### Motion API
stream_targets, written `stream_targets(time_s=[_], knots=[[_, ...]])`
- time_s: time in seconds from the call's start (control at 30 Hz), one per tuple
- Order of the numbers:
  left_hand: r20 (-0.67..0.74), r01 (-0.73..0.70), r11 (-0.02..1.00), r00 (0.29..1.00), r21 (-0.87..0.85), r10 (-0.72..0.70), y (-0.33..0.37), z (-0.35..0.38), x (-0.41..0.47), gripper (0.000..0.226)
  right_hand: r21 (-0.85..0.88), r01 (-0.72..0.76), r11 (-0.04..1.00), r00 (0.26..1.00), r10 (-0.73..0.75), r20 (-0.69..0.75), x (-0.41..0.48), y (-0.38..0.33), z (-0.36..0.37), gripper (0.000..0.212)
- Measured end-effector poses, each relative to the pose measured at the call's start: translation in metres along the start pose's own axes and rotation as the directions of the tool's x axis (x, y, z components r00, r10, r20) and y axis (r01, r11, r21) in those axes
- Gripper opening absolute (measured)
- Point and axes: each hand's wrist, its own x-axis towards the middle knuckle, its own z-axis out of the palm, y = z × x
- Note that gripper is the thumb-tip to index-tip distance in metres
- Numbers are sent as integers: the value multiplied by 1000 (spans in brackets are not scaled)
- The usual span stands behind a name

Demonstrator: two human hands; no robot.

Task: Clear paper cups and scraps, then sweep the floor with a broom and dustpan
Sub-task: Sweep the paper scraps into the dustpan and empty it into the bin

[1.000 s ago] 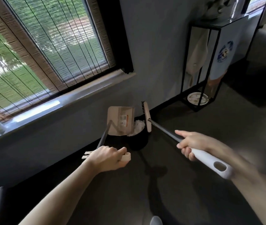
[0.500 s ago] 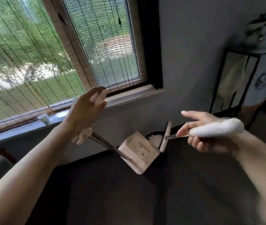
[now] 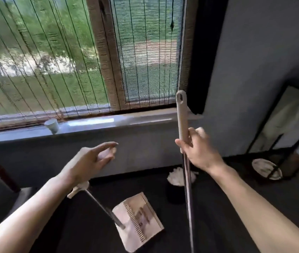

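Daylight filters through a woven blind [image 3: 53, 57] over a wide window [image 3: 145, 52] set in a grey wall [image 3: 254, 52]. A pale sill [image 3: 126, 121] runs beneath. A black metal-framed stand [image 3: 280, 136] occupies the right corner on dark floor [image 3: 218, 225].

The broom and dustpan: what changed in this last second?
The right hand swung the broom handle from slanting low to upright. The left hand let go of the dustpan handle and now hovers open above it. The dustpan, paper cup and trash bin stayed put.
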Motion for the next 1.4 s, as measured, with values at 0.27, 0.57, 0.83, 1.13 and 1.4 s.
stream_targets(time_s=[0.27, 0.57, 0.83, 1.13, 1.4], knots=[[220, 55, 980, 976, -190, -12, -70, -10, 72, 43, 40, 223, 974, 965, -215, -149, 42, -14, 78, 89], [481, 126, 988, 874, -91, -67, -118, -6, 155, 54, 32, 382, 924, 905, -367, -216, 118, -26, 115, 93], [588, 65, 993, 801, 100, -112, -131, 18, 214, 46, 138, 445, 885, 895, -444, -40, 187, 3, 173, 110], [658, -95, 972, 750, 214, -71, -167, 83, 301, 55, 135, 287, 948, 951, -299, 76, 237, 53, 239, 111], [833, -336, 940, 535, 57, 141, -241, 169, 379, 50, 67, 143, 988, 977, -151, 147, 295, 94, 334, 111]])
